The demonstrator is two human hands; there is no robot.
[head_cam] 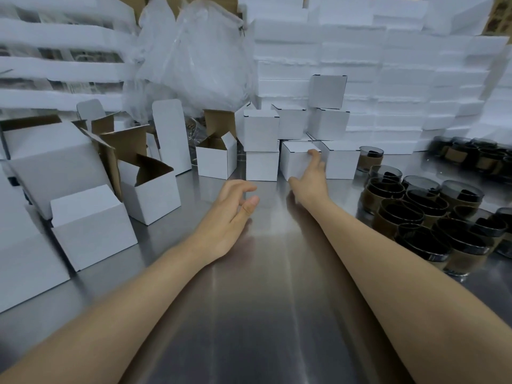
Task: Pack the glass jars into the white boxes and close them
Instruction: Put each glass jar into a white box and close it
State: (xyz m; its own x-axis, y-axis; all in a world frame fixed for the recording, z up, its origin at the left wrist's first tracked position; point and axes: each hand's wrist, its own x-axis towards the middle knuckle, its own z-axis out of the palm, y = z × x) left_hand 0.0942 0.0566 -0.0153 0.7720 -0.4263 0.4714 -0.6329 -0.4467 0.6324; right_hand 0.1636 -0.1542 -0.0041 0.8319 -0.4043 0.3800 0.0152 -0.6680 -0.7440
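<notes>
From the head camera, a brushed steel table (pixel 277 300) runs away from the person, its bare middle shining under the light. Along the far side, stacked white foam slabs (pixel 388 65) rise like a wall, and a bulging clear plastic bag (pixel 194 56) sits to their left.

On the left of the table stand open white boxes (pixel 151 189) with flaps raised and brown cardboard showing inside. At the far middle, closed white boxes (pixel 260 134) are piled two and three high.

The right hand (pixel 311 176) reaches far out and grasps one closed box (pixel 296 162) in the bottom row, fingers over its top edge and thumb at its lower near corner. The left hand (pixel 232 209) hovers just above the steel, fingers loosely curled and released, holding nothing.

The glass jars (pixel 415 217) crowd the right side of the table, dark and open-topped. Each wears a brown band (pixel 460 263); any print on the bands is too blurred to read.
</notes>
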